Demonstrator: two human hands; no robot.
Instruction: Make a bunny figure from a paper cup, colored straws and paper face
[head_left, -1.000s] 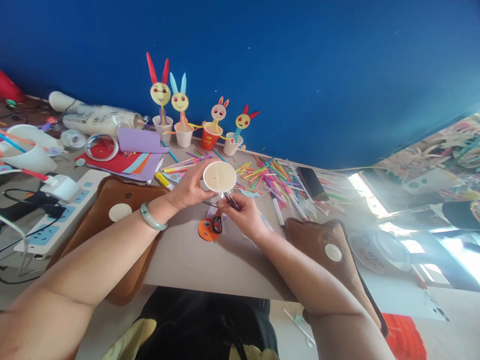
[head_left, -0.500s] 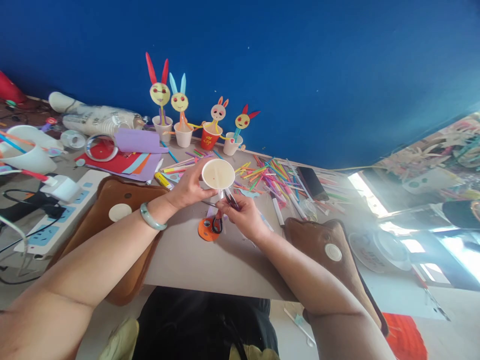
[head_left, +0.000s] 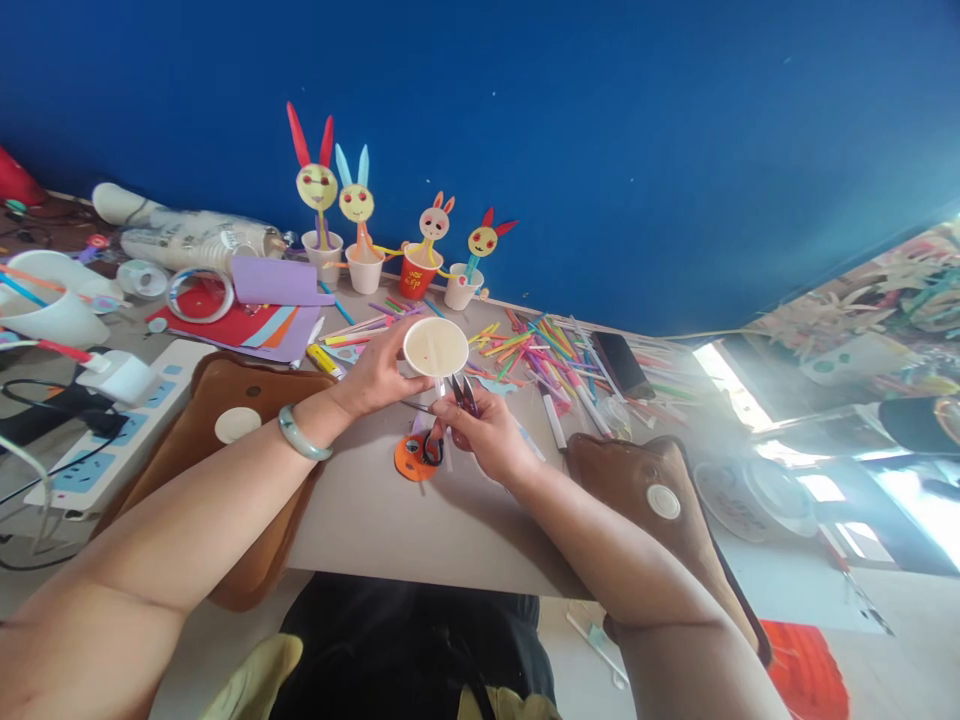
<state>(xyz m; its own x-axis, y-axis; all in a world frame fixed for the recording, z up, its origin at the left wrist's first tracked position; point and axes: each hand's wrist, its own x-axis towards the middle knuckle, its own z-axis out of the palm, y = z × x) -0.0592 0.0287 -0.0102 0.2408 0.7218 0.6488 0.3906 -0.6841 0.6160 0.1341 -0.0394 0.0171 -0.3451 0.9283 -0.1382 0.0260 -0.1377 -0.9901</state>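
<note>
My left hand (head_left: 382, 365) is closed around the side of a white paper cup (head_left: 436, 347), whose open mouth tilts toward me. A clear strip, apparently tape (head_left: 439, 388), crosses the cup's mouth and hangs below the rim. Scissors (head_left: 463, 396) are in my right hand (head_left: 480, 425), blades upward and slightly apart, just below the cup's rim. A black handle loop shows beneath that hand. Below lies an orange paper disc (head_left: 410, 458) with a drawn face, partly covered by the loop. What else the right fingers may pinch is hidden.
Several cup puppets with rabbit ears (head_left: 357, 204) stand along the blue wall. Cut coloured straws (head_left: 536, 350) and markers (head_left: 555, 420) lie behind my hands. Brown cushions (head_left: 232, 385) flank the work area, with a power strip (head_left: 124, 440) and cables at left.
The scissors' blades have tilted up and show more clearly below the cup's rim. The cup has shifted very slightly left, still in my left hand.
</note>
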